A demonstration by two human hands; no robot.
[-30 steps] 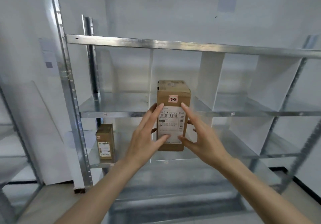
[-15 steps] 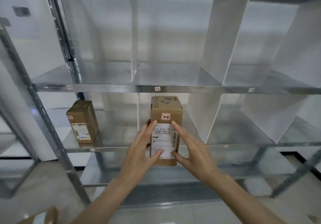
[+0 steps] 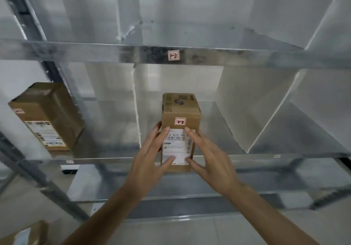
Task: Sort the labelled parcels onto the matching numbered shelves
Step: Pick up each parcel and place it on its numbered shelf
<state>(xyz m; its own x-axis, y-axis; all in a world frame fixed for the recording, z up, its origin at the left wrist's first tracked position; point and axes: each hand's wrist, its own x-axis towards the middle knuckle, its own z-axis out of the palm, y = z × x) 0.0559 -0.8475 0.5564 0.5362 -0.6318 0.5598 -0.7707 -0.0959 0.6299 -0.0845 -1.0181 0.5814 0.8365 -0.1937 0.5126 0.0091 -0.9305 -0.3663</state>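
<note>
Head view of a metal shelving rack (image 3: 190,54) divided by white upright panels (image 3: 262,123) into compartments. A cardboard parcel (image 3: 180,115) stands upright at the front edge of the middle compartment on the second shelf (image 3: 228,158), its lower end overlapping the shelf's front rail; whether its base rests fully on the shelf cannot be told. A small pink tag reading "2-2" (image 3: 180,121) sits on the parcel's near face, above a white shipping label (image 3: 177,146) with a barcode and printed text.

The left hand (image 3: 150,159) holds the parcel's left side, fingers extended upward along the edge and thumb pressed across the lower part of the label. The right hand (image 3: 210,157) mirrors it on the right side, fingers reaching up the face and thumb on the lower label. Each grip is thus a clasp between thumb and fingers on the parcel, the two hands together enclosing it.

On the front rail of the shelf above, directly over the parcel, a pink tag reads "1-2" (image 3: 173,55). In the compartment to the left, a second cardboard parcel (image 3: 47,115) stands tilted by the wide-angle lens, bearing its own pink tag and printed label; the writing is too blurred to read. A further pink tag (image 3: 69,161) marks the rail below it. A corner of another carton (image 3: 24,233) shows at the lower left, on the floor side of the rack.
</note>
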